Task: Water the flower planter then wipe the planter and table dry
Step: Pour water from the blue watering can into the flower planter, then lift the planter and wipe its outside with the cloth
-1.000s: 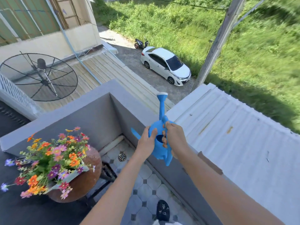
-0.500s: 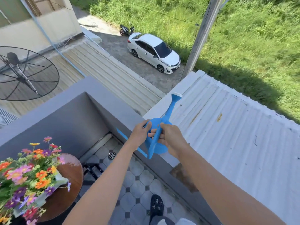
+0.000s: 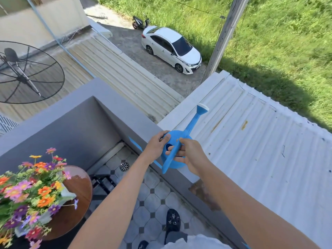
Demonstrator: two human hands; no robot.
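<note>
Both hands grip the can (image 3: 175,155): your left hand (image 3: 156,147) cups its body, your right hand (image 3: 188,156) wraps the handle. It sits over the ledge (image 3: 136,126), well apart from the planter (image 3: 32,191) on the bench (image 3: 79,187); a slip drops it onto the roof (image 3: 260,150).

We see both our bare forearms reaching forward and up from the bottom of the view, converging toward the middle. Our left hand (image 3: 156,145) sits with its back toward us, wrist nearly straight, fingers curled over the far upper side of the blue watering can (image 3: 175,153) and thumb pressed against its near wall. Our right hand (image 3: 190,155) comes in from the right, palm turned leftward, thumb lying on top of the can's handle strip and fingers wrapped beneath it. The two hands are close together, nearly touching, both closed in a firm grasp. Both elbows are out of view.
</note>
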